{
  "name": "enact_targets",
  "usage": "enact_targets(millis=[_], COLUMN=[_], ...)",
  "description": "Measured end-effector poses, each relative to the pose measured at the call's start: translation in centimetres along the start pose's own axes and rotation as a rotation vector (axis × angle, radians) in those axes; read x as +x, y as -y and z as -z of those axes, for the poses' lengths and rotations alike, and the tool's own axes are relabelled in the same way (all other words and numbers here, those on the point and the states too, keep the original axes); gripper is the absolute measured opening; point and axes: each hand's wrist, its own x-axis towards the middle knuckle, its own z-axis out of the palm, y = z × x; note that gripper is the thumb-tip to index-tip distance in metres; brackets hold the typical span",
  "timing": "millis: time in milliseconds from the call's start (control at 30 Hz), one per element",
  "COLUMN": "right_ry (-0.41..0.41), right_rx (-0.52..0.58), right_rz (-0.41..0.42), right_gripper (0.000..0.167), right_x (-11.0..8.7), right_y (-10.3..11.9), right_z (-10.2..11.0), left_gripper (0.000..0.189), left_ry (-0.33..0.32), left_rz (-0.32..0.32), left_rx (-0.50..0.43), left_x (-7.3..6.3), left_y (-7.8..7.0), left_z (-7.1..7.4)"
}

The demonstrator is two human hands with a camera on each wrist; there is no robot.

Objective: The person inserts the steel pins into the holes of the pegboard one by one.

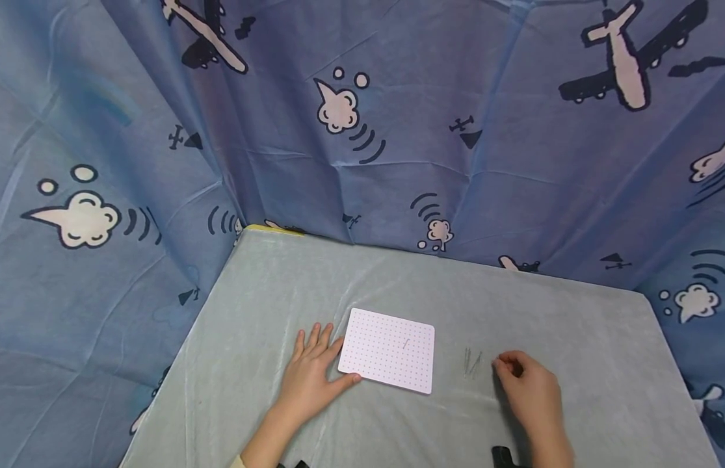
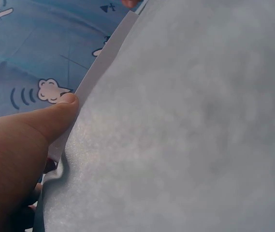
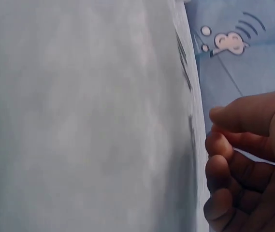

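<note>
A white board (image 1: 387,354) with a grid of small dots lies on the table, with one thin short stick (image 1: 406,343) on it. My left hand (image 1: 309,380) rests at its left side, fingers stretched out and thumb along the near edge. In the left wrist view the thumb (image 2: 55,116) presses against the board's edge (image 2: 96,72). To the right of the board lie several thin, dark, needle-like sticks (image 1: 468,361). Just right of these is my right hand (image 1: 528,390), its fingers curled and thumb close to the index fingertip. No object shows between those fingertips (image 3: 218,115).
A grey cloth covers the table (image 1: 268,279). Blue curtains (image 1: 292,117) printed with planes and clouds hang behind and at both sides. A black object (image 1: 502,456) shows by the right wrist at the near edge of the head view.
</note>
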Motion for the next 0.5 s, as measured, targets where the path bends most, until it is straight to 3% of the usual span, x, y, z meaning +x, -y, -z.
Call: enact_targets(millis=[233,500], right_ry=[0.027,0.067], right_rx=[-0.033,-0.022], right_rz=[-0.101,-0.109], right_gripper=[0.024,0.025], right_x=[0.0,-0.3], right_y=[-1.7,-2.1], right_z=[0.7,1.1], left_gripper=[0.09,0.09], left_ry=[0.003,0.002], left_rz=[0.008,0.006], left_rx=[-0.006,-0.007], left_x=[0.0,0.0], left_y=[-0.1,-0.1], left_z=[0.0,-0.1])
